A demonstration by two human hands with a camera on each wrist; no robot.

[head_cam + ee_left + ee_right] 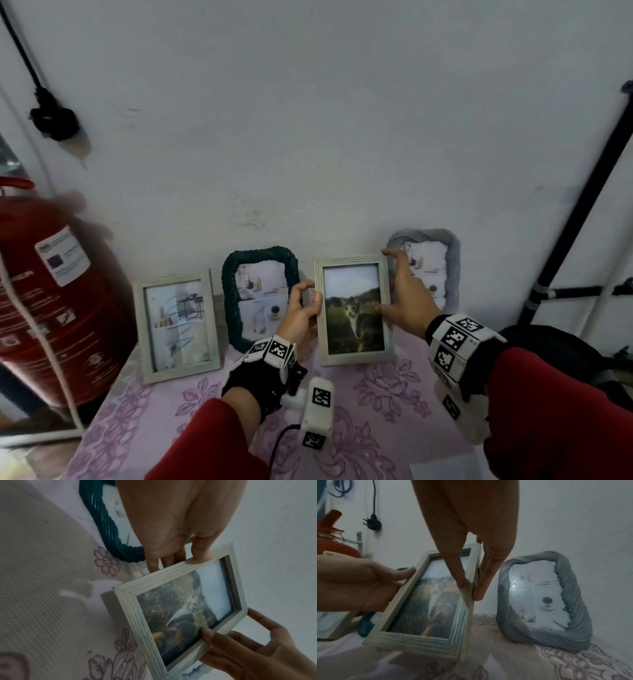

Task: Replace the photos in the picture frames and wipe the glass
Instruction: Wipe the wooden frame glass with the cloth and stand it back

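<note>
The pale wooden frame (354,310) with a cat photo (354,310) stands portrait, long axis upright, glass facing the person, its lower edge on the floral tablecloth (376,387). The left hand (301,317) grips its left edge, thumb in front; the right hand (407,294) pinches its right edge. The right wrist view shows the ribbed grey frame (544,601) leaning on the wall; the left wrist view shows the twisted teal frame (109,534). 1 more pale frame (178,329) stands left, beside a red extinguisher (51,291).
</note>
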